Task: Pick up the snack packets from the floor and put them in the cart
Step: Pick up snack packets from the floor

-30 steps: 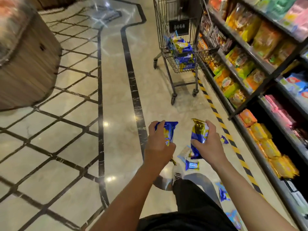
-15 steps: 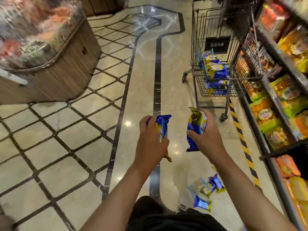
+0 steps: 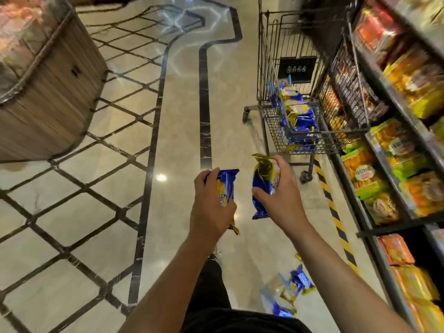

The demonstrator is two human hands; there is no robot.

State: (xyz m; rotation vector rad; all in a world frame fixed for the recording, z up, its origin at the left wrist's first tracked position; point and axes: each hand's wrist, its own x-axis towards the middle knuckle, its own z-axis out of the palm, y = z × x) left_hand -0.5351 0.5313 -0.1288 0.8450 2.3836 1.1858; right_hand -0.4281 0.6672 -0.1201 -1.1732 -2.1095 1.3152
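My left hand [image 3: 212, 207] grips a blue and yellow snack packet [image 3: 227, 186] upright. My right hand [image 3: 280, 195] grips a second blue and gold packet [image 3: 263, 181]. Both hands are raised in front of me, short of the wire shopping cart [image 3: 271, 121], which stands ahead to the right. Several blue and yellow packets [image 3: 299, 116] lie inside the cart's basket. More packets [image 3: 292, 288] lie on the floor beside my right forearm, near my feet.
Store shelves [image 3: 394, 145] full of orange and green snack bags run along the right. A yellow and black striped line [image 3: 332, 207] marks the floor beside them. A round wooden display stand [image 3: 45, 92] stands at the left. Shiny marble floor [image 3: 177, 131] stretches between.
I have walked forward with both packets; the cart has come closer and larger in view. The loose packets on the floor have slid back toward the bottom of the view.
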